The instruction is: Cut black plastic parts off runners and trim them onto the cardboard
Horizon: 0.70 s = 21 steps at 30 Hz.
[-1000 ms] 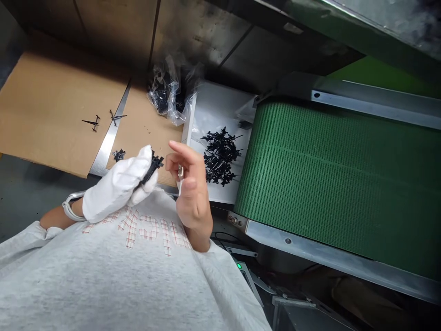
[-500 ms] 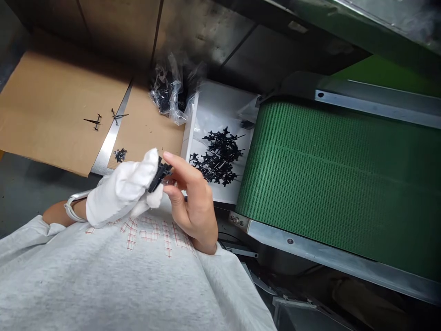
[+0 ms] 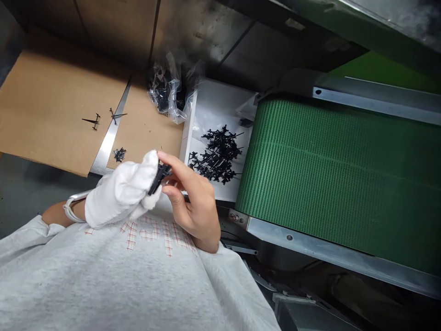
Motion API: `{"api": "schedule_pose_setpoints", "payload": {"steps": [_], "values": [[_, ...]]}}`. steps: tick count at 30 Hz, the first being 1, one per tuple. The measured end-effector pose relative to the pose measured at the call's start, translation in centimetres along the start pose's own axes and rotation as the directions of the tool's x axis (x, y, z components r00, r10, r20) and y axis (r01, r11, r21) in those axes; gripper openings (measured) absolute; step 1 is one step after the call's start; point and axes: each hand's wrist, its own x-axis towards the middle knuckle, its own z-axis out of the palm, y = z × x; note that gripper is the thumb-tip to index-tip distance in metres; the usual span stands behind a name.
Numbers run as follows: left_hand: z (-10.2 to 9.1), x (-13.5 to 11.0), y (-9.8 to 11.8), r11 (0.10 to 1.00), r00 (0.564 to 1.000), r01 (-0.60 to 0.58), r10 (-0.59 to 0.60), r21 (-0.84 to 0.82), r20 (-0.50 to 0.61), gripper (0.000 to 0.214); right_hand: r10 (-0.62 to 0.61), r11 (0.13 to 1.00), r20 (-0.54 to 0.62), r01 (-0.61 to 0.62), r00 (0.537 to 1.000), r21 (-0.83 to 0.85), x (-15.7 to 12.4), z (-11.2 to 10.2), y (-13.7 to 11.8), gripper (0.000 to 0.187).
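Observation:
My left hand (image 3: 120, 191), in a white glove, is closed around a small black plastic part (image 3: 157, 177) held just in front of my chest. My bare right hand (image 3: 193, 202) meets it from the right, its fingertips pinching the same black part. A pile of black plastic sprue pieces (image 3: 215, 156) lies on a white tray (image 3: 206, 108) just beyond my hands.
A green conveyor belt (image 3: 327, 170) with a metal frame runs off to the right. Brown cardboard (image 3: 51, 105) covers the surface on the left, with a few loose black pieces (image 3: 103, 118) on it. A clear plastic bag (image 3: 165, 94) of black parts sits beside the tray.
My right hand, which stood apart with fingers spread a second ago, has moved left and closed its fingertips on the black part in my left hand.

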Motion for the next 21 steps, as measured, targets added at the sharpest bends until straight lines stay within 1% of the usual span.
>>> {"api": "schedule_pose_setpoints", "payload": {"steps": [2,5,10,12,15,18,21], "values": [[0.1,-0.1,0.2,0.999,0.999,0.027,-0.028,-0.024,-0.019,0.075,0.009,1.000,-0.004,-0.009,1.000,0.018,0.0,0.1,0.0,0.040],[0.2,-0.3,0.3,0.997,0.998,0.062,-0.062,-0.037,0.002,0.076,0.005,0.998,-0.008,-0.005,1.000,0.069,0.1,0.3,0.0,0.037],[0.0,-0.6,-0.4,0.999,0.999,0.023,-0.025,-0.038,-0.043,0.075,-0.009,0.986,-0.033,0.014,0.999,0.167,0.2,0.7,0.3,0.033],[-0.1,-0.6,-0.5,0.998,0.998,0.048,-0.049,-0.044,-0.032,0.077,-0.021,0.978,-0.047,0.031,0.999,0.208,0.0,0.8,0.3,0.033],[-0.1,-0.6,-0.4,0.995,0.996,0.092,-0.092,-0.036,0.007,0.079,-0.005,0.976,-0.011,0.007,1.000,0.218,-0.3,0.8,0.3,0.037],[-0.2,-0.6,-0.4,0.996,0.996,0.083,-0.083,-0.014,0.014,0.077,0.027,0.982,0.040,-0.034,0.999,0.186,-0.6,0.6,0.1,0.041],[-0.5,-0.8,-0.8,0.997,0.998,0.066,-0.066,-0.027,0.010,0.075,0.026,0.981,0.060,-0.037,0.998,0.192,-0.6,0.4,0.0,0.041]]}}
